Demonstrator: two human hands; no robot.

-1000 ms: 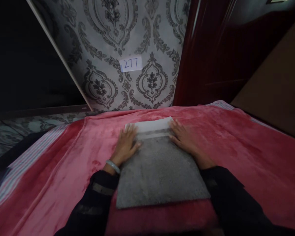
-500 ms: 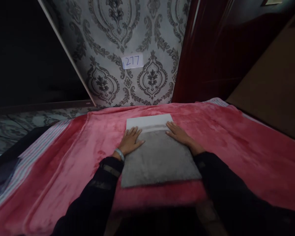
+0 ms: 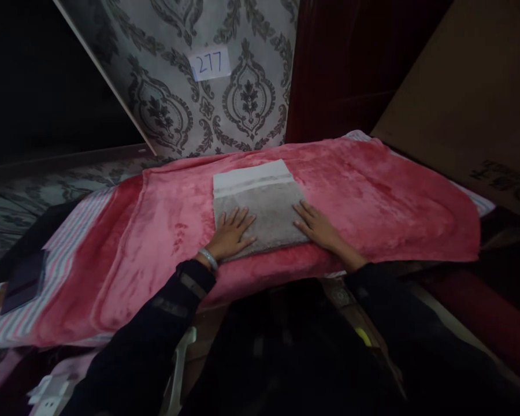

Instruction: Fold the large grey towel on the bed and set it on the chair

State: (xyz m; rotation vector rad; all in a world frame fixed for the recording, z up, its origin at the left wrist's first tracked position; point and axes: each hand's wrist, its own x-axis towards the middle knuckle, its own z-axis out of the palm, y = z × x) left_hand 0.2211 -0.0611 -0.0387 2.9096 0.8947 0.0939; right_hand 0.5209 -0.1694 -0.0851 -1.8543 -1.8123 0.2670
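A grey cloth with a white band along its far end (image 3: 266, 211) lies flat, its near edge close to the front of a pink plush blanket (image 3: 156, 231). On the cloth's left near part rests my left hand (image 3: 233, 233), palm down with fingers spread; a light bracelet (image 3: 208, 258) circles that wrist. My right hand (image 3: 318, 225) lies at the cloth's right edge, fingers spread and fingertips on the grey part. Neither hand grips anything. The undersides of both palms are hidden.
Patterned wallpaper with a paper label "277" (image 3: 210, 63) rises behind. A large dark screen (image 3: 47, 86) stands at left, a cardboard box (image 3: 468, 104) at right. A dark flat object (image 3: 25, 281) lies on the striped sheet (image 3: 65, 248). A white power strip (image 3: 52, 396) shows at lower left.
Both hands have slid from the far part of the cloth toward its near edge, still spread flat. The view has tilted down, showing the blanket's front edge and the things below it.
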